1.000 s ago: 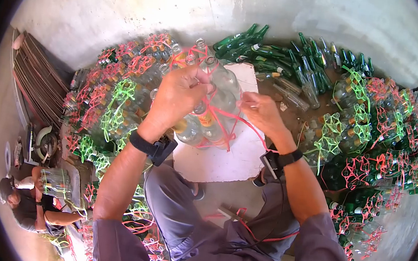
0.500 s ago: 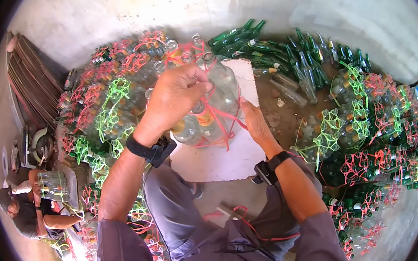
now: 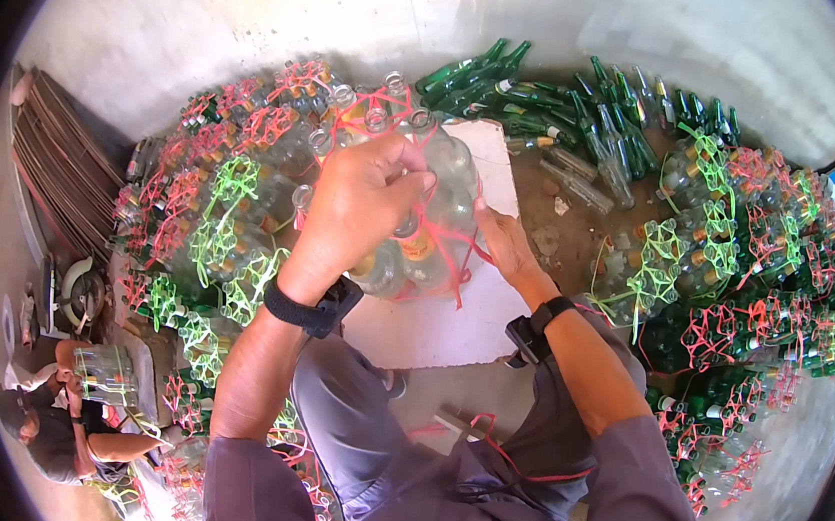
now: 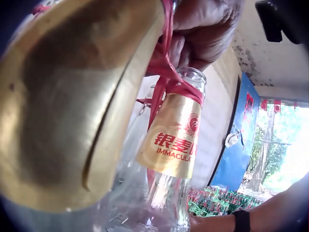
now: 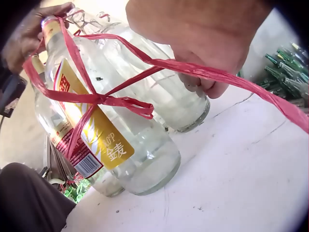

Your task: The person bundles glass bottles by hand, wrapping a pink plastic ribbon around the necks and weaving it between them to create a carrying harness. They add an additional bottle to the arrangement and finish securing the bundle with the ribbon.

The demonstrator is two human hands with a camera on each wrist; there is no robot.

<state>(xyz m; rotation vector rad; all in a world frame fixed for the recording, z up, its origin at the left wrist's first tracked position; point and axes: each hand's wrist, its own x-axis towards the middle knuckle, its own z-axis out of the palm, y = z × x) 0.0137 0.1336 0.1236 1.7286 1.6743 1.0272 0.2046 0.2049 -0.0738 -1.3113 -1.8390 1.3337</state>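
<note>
Clear glass bottles [image 3: 454,196] with gold neck labels stand bundled together, bound by red plastic twine [image 5: 135,50]. My left hand [image 3: 369,191] is over the necks, its curled fingers pinching the twine beside a bottle mouth [image 4: 193,75]. My right hand [image 3: 508,241] lies against the bundle's right side. In the right wrist view its fingers [image 5: 212,72] bend down at a bottle's lower wall, and a long twine strand crosses in front of them. I cannot tell whether they grip that strand. A twine crossing with a loop [image 5: 137,106] lies on the front of a yellow-labelled bottle.
The bundle stands on a white board [image 3: 471,331] before my knees. Tied bottles in red and green twine crowd both sides, and loose green bottles [image 3: 523,100] lie by the wall. At lower left, another person [image 3: 54,437] handles bottles.
My right hand has come down from pinching at the bundle's upper right side to lie lower against it. My left hand stays at the necks, shifting slightly right.
</note>
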